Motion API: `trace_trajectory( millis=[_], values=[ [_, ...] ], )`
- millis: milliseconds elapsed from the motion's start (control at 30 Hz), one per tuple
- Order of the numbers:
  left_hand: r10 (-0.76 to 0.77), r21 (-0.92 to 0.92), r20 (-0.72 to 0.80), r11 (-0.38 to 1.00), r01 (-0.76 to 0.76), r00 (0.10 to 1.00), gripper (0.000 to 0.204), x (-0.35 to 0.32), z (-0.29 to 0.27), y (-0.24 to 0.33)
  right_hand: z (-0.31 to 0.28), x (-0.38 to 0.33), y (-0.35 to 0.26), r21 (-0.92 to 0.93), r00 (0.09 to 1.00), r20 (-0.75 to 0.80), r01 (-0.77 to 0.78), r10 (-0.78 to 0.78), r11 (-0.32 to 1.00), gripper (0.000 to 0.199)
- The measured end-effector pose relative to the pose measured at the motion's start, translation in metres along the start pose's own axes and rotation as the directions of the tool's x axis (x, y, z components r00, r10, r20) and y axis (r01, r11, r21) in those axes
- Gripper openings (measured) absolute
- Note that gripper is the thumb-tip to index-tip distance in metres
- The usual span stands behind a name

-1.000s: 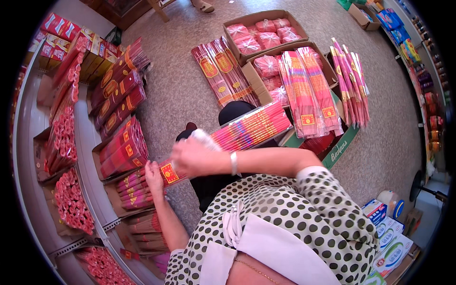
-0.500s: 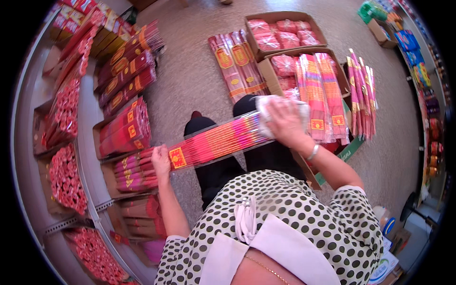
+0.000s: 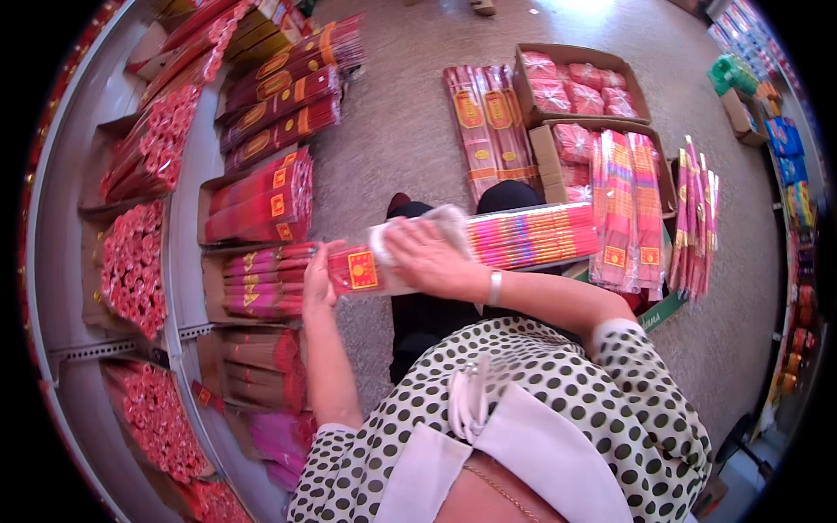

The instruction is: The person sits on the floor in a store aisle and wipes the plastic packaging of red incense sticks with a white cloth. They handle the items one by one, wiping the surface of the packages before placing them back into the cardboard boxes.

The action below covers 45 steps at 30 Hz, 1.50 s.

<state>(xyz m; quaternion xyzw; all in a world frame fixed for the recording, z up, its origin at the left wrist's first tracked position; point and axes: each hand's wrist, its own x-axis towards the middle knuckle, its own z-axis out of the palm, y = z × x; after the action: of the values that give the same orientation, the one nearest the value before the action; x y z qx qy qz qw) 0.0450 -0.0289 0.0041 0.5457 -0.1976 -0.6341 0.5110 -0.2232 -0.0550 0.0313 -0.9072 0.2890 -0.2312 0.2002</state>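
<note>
Crosswise over a seated person's dark-clad legs point(image 3: 508, 197) lies a long, clear-wrapped pack point(image 3: 534, 239) of pink and red sticks, banded with purple and gold. Its long axis runs left to right, the right end tilting a little away from the body. At the pack's left end is the left hand point(image 3: 319, 277), its grip closed round that end, thumb uppermost. On top of the pack, a little left of its middle, the right hand point(image 3: 429, 260) lies palm down on a white cloth point(image 3: 451, 223); the fingers look stretched out, and whether they pinch the cloth I cannot tell. So the pack stretches away rightward from the left grip, passes under the cloth and right hand, and shows bare beyond them. A yellow-and-red label point(image 3: 362, 270) sits on the pack between the hands – nearer the left one. Left of the pack, close by the left hand, is a shelf point(image 3: 184, 261) of similar bundles point(image 3: 261, 272). Past the pack's right end stand cardboard boxes point(image 3: 547, 161) – more packs point(image 3: 614, 209) lie over the nearer one.
</note>
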Motion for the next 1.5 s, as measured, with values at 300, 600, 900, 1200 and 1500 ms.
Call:
trace_trajectory(
  millis=[300,600,900,1200,1500],
  values=[
    [0.040,-0.053,0.006,0.998,-0.040,0.999,0.036,-0.008,0.011,-0.002,0.025,0.027,-0.026,-0.259,0.966,-0.040,0.237,-0.256,0.936,0.051],
    [0.133,0.084,0.032,0.987,-0.135,0.991,0.016,-0.004,0.006,-0.008,-0.066,-0.109,0.065,-0.357,0.929,-0.216,-0.361,0.300,0.862,0.052],
    [0.099,0.190,-0.019,0.977,-0.093,0.995,0.021,-0.004,0.002,-0.002,-0.081,-0.237,0.167,0.733,0.327,-0.279,-0.535,0.903,0.420,0.032],
    [0.275,0.936,0.240,0.190,-0.298,0.931,0.041,-0.015,0.067,0.034,-0.073,-0.197,0.112,0.696,0.524,0.114,0.564,0.844,-0.444,0.038],
    [-0.013,0.943,0.319,0.103,-0.316,0.948,0.036,-0.032,0.103,0.037,-0.165,-0.119,0.086,0.910,0.562,-0.407,0.176,0.720,0.377,0.032]
  ],
)
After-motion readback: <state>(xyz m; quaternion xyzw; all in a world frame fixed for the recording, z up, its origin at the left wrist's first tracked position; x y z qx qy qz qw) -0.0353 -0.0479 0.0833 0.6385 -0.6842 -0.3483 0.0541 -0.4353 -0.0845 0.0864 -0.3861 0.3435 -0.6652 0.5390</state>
